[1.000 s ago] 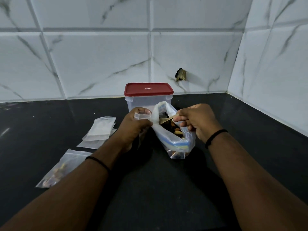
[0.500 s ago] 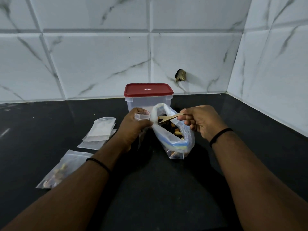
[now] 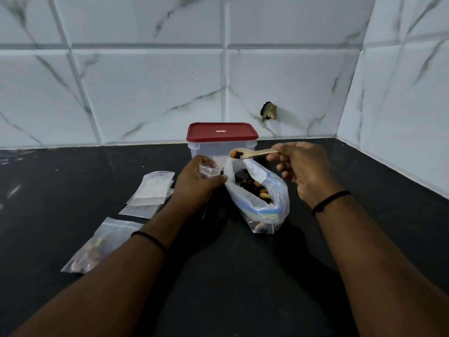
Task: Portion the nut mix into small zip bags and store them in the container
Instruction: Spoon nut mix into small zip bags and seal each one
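Right hand: the right hand (image 3: 305, 173) pinches the handle of a wooden spoon (image 3: 252, 153), whose bowl carries a few nuts and hangs just above the mouth of the big nut bag (image 3: 263, 198).
Left hand: the left hand (image 3: 196, 184) grips a small zip bag (image 3: 209, 169) by its top, mouth up, just left of the big bag's opening.
Nut mix: most of it sits in the big nut bag, which slumps open on the bench between the two hands; a spoonful is lifted clear of it.
Done so far: one filled small bag (image 3: 97, 246) lies near left on the bench, with nuts showing through the plastic; whether its zip is closed I cannot tell.
In hand: by my reading, a second portion is being loaded, and the spoon has yet to reach the held bag.
Left to do: a stack of empty small bags (image 3: 154, 188) waits at left, so several portions likely remain; then sealing and storing.
Container: the clear container (image 3: 220, 148) stands at the far middle with its red lid (image 3: 221, 131) on; no bags can be made out inside it.
Bench: the bench (image 3: 230, 276) is dark, glossy stone with faint reflections.
Room: white marble-look wall tiles (image 3: 145, 93) meet in a corner at far right; a small dark fitting (image 3: 268, 111) sticks out of the back wall.
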Motion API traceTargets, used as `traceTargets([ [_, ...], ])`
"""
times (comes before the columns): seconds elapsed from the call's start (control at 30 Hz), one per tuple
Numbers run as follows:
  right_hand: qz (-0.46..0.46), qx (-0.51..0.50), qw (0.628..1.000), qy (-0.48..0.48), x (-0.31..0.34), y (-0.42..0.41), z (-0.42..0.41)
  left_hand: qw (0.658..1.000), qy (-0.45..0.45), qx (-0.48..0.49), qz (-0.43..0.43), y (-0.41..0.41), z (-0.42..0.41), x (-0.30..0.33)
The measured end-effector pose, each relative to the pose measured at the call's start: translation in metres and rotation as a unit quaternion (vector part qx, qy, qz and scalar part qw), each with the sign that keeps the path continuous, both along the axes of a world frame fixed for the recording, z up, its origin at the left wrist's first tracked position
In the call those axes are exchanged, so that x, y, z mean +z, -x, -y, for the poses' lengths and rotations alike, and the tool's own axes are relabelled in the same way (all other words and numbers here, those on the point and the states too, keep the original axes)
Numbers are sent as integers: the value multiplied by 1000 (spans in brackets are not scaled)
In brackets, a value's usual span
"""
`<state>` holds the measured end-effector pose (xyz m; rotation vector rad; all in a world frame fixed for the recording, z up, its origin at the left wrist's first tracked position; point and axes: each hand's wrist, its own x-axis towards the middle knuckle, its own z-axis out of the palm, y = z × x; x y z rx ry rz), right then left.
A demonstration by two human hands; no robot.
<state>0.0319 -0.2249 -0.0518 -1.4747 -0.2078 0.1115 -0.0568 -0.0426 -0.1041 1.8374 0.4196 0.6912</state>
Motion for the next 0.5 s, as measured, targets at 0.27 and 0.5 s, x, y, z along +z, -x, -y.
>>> traceTargets([
  [0.27, 288, 75, 947, 121, -6, 30, -18, 999, -25, -1, 34, 2, -1, 1],
  [0.5, 494, 93, 847, 173, -7, 31, -14, 998, 35, 7, 51, 2, -8, -1],
])
